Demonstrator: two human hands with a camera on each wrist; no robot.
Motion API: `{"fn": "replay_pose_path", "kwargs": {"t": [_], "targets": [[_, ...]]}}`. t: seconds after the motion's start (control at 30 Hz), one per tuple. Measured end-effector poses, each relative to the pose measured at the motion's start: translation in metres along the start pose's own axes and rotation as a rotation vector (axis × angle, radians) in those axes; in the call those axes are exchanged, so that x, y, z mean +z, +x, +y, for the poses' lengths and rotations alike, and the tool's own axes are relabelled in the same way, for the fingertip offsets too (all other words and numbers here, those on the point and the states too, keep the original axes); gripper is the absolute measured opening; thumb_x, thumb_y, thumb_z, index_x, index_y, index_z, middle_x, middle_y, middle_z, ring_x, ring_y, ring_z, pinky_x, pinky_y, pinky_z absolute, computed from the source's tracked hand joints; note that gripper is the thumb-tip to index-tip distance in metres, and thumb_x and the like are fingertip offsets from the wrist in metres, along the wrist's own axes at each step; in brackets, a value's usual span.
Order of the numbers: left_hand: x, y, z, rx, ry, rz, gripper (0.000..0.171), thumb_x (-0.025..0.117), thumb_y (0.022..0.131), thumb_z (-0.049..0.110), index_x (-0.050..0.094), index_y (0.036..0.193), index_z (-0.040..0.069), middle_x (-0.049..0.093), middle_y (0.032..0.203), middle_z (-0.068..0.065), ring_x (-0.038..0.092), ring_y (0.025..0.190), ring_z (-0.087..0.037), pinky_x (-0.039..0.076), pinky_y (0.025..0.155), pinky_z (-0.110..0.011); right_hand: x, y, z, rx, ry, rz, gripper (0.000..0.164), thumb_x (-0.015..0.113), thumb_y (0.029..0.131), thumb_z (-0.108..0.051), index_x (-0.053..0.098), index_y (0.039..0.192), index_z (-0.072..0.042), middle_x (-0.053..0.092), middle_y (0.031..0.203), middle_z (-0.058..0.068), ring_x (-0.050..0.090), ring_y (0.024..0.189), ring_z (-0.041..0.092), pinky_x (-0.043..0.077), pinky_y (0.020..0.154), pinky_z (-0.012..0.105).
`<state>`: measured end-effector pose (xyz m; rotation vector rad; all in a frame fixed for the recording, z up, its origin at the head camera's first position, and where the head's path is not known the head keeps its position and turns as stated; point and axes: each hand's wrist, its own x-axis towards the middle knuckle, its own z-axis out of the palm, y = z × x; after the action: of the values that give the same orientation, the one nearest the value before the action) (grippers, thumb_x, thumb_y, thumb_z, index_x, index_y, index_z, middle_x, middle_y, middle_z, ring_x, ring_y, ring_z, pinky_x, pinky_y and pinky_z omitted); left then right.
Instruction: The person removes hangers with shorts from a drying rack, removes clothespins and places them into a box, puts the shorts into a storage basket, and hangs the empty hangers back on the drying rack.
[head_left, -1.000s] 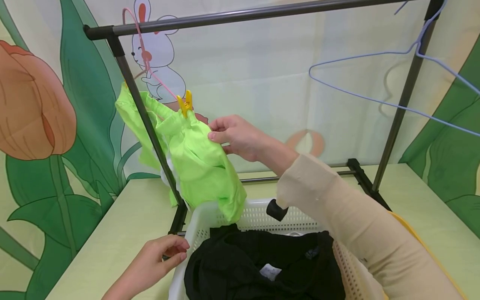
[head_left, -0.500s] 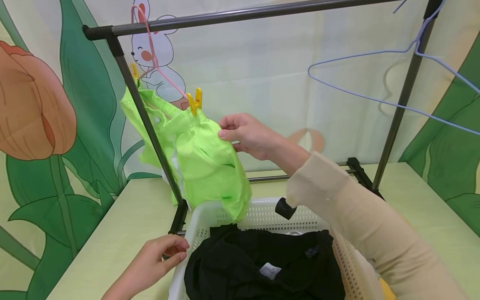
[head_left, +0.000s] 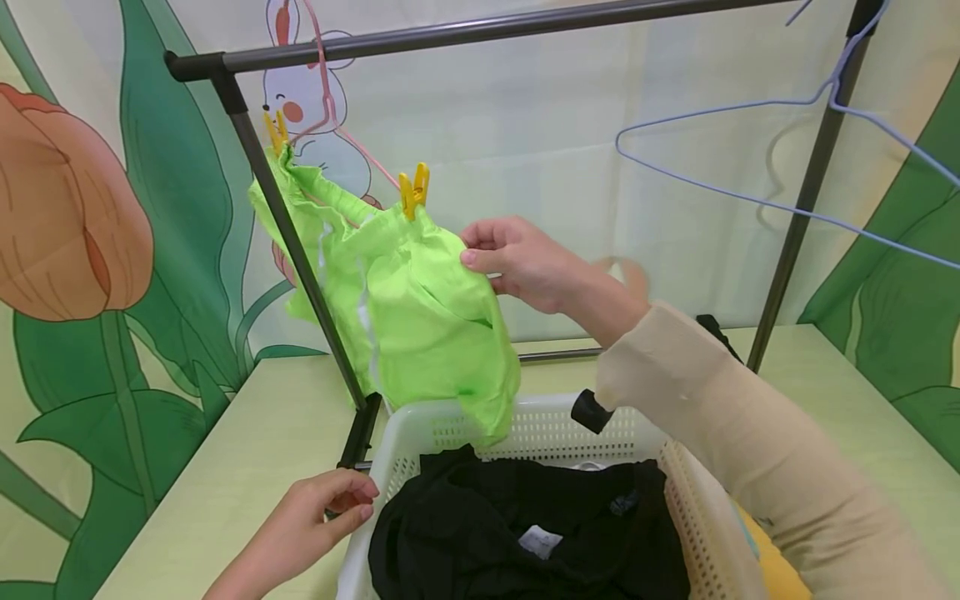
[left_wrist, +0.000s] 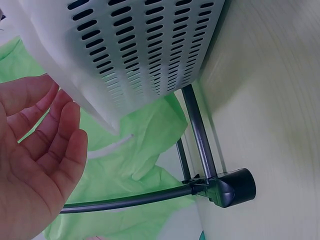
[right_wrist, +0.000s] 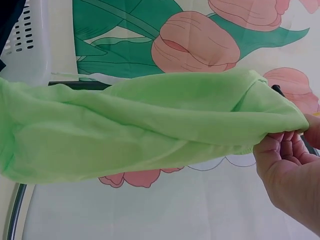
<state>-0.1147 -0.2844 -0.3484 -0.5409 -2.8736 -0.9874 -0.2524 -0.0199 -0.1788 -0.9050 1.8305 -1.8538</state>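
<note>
Lime-green pants (head_left: 442, 308) with a gathered waistband and white side stripe hang from a pink hanger (head_left: 327, 100) by two yellow clothespins (head_left: 414, 190). My right hand (head_left: 528, 267) pinches the waistband's right edge between thumb and fingers; in the right wrist view the cloth (right_wrist: 140, 120) stretches away from that pinch. My left hand (head_left: 318, 517) holds nothing, its fingers loosely bent beside the left rim of the white basket (head_left: 386, 467). In the left wrist view, those fingertips lie right at the basket rim (left_wrist: 75, 95).
A dark metal rack (head_left: 480, 32) spans the table, its left post (head_left: 288, 225) in front of the pants. Black clothing (head_left: 525, 533) fills the basket. A blue hanger (head_left: 720, 108) hangs at the right, and something yellow (head_left: 780, 558) lies beside the basket's right side.
My right hand has drawn the pants and pink hanger to the right and slightly up, the hanger's hook sliding along the bar. My left hand has stayed put.
</note>
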Motion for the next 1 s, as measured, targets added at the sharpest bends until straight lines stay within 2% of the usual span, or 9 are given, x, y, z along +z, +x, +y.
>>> {"fn": "replay_pose_path", "kwargs": {"t": [0.37,0.77,1.0], "targets": [[-0.001,0.001,0.001,-0.008,0.002,-0.012,0.010,0.062,0.081,0.013,0.061,0.091,0.010,0.062,0.087,0.000,0.055,0.072,0.001,0.048,0.064,-0.021,-0.016,-0.018,-0.006,-0.010,-0.024,0.010,0.008,0.040,0.089,0.002,0.047,0.094,0.000,0.052,0.076,-0.002,0.053,0.069,0.007,0.046,0.061,0.020],[-0.004,0.002,0.001,-0.073,0.001,-0.046,0.013,0.062,0.081,0.015,0.060,0.093,0.010,0.061,0.087,0.003,0.054,0.072,-0.002,0.047,0.065,-0.020,-0.027,-0.025,-0.014,-0.078,0.037,-0.013,0.010,0.040,0.089,0.004,0.049,0.092,0.002,0.056,0.076,-0.001,0.056,0.067,0.008,0.048,0.061,0.021],[-0.004,0.001,0.001,-0.075,-0.004,-0.045,0.013,0.062,0.081,0.015,0.060,0.093,0.010,0.061,0.089,0.001,0.054,0.072,-0.003,0.048,0.065,-0.020,-0.035,-0.035,-0.016,-0.106,0.046,-0.025,0.011,0.038,0.089,0.004,0.049,0.091,0.002,0.057,0.076,0.000,0.058,0.068,0.008,0.049,0.062,0.022]]}}
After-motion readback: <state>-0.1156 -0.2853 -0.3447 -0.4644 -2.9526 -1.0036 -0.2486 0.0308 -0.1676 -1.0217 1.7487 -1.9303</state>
